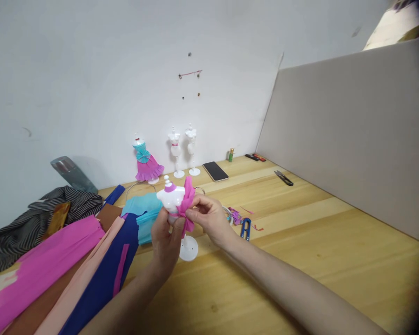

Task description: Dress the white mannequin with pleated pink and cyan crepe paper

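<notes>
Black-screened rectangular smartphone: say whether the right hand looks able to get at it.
Probably yes: nothing upright seems to stand between the right hand and the smartphone, though it must first release the bright pink gathered fabric.

The front mannequin [171, 197] is white, its wrap [187, 201] pink, the dress [147, 168] turquoise and magenta, the cloth [77, 199] black-and-grey striped.

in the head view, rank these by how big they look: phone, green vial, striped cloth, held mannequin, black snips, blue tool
1. Striped cloth
2. Held mannequin, partly covered
3. Phone
4. Black snips and blue tool: too alike to rank, and the blue tool is nearer the camera
5. Green vial
</notes>
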Motion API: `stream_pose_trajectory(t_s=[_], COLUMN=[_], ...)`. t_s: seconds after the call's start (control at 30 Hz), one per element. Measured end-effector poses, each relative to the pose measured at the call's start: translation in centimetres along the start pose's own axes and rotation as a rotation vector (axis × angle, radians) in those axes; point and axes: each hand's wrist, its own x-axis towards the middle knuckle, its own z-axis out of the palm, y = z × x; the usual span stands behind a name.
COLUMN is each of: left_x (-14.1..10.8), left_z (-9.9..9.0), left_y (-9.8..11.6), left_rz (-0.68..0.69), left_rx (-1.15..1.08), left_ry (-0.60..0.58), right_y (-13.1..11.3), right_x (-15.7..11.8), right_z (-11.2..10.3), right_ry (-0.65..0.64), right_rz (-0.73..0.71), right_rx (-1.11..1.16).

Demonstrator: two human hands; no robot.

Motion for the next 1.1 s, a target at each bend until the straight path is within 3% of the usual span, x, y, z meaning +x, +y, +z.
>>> stream_pose_trajectory(t_s=[0.13, 0.27, 0.57, 0.67, 0.73, 0.9, 1.1], left_x=[-0.5, -0.6, -0.2, 0.1, 0.3, 1.2, 1.9], left_z=[0.0, 0.0, -0.1, -0.5, -0.8, -1.2, -1.5], left_y=[0.1, 0.4, 0.1, -0.1, -0.2, -0.5, -1.2], left_rz=[0.039, 0.039, -0.044, -0.077, -0.099, -0.117, -0.182], left_rx=[-0.030, -0.063, -0.119, -0.154, -0.177, -0.313, -0.512], left_ry=[0.003, 0.006, 0.013, 0.002, -0.010, -0.156, -0.301], right_y=[-0.4, -0.5, -0.7, -0.9, -0.9, -1.3, -2.1], right_x=[0.2, 0.3, -0.7, -0.8, -0.6, 0.1, 0.0], right_z=[-0.1, -0.2, 0.2, 0.2, 0.2, 0.1, 0.1], right_ry=[-0.042, -0.070, 0.002, -0.001, 0.002, -0.033, -0.055], right_rz=[0.124, 0.121, -0.363, -0.451, -0.433, -0.223, -0.122], right_rx=[0.069, 0.053, -0.385, -0.467, -0.438, -0.249, -0.228])
